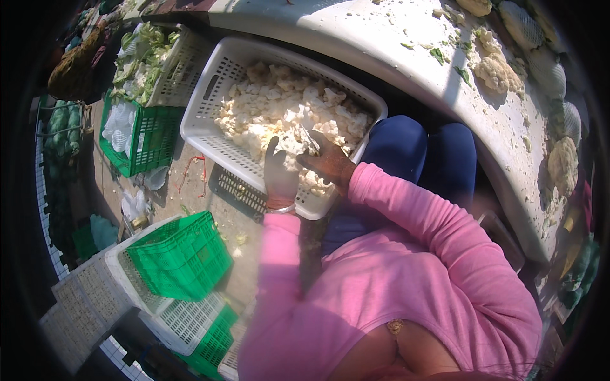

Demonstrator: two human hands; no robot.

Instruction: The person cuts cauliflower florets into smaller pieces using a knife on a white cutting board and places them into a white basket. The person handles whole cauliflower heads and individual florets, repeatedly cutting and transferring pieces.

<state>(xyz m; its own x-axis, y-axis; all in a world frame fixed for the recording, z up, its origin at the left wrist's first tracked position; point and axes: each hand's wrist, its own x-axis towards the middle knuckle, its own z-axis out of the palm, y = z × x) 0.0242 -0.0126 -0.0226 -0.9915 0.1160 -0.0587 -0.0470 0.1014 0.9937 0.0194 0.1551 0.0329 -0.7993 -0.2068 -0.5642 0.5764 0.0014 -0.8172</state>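
Observation:
My left hand (282, 177), in a pale grey glove with a bangle at the wrist, is at a cauliflower piece (291, 146) above the near side of a white plastic crate (224, 151). Its fingers curve around the piece, though part of the grip is hidden. My right hand (330, 161), dark and bare or thinly gloved, grips a small knife (310, 139). The knife's blade points up towards the cauliflower piece. Many cut cauliflower florets (281, 102) fill much of the crate under both hands.
A white counter (381, 33) curves along the top and right, holding whole cauliflowers (498, 74), some in foam netting, and leaf scraps. At left, a crate of leaves (147, 57) adjoins a green crate (143, 138). Green and white crates (181, 257) are stacked lower left. Red string (204, 176) lies on the floor.

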